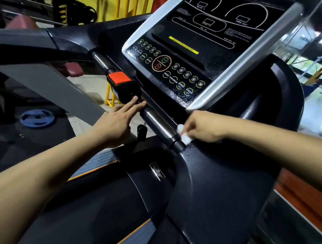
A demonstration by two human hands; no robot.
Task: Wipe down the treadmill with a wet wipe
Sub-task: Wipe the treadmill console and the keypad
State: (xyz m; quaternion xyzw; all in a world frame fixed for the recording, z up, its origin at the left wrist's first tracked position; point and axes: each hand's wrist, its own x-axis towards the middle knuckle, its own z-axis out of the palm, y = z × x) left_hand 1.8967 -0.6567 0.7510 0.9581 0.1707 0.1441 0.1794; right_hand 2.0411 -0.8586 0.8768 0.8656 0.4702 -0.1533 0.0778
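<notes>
Two bare hands reach over the front of a treadmill (209, 185), seen from a head-worn camera looking down. The right hand (201, 127) has its fingers curled around a bunched white wet wipe (183, 134) and presses it against the near end of the metal handlebar (159, 124), where the bar meets the black arm housing. The left hand (115, 121) lies with fingers straight and relaxed, holding nothing, its fingertips touching the black block just below the orange safety button (118, 78).

The step in hand appears to be wiping the handlebar. The next move likely calls for sliding the wipe along the bar toward the left hand, so that hand may need to lift clear.

On the black console (198, 47), wet streaks near its lower edge suggest it is already wiped. Readable labels include "START", "ENTER", "RESET", "PROGRAM" and two marked "SPEED". A yellow strip and other small print are too blurred to read. No brand name is legible.
</notes>
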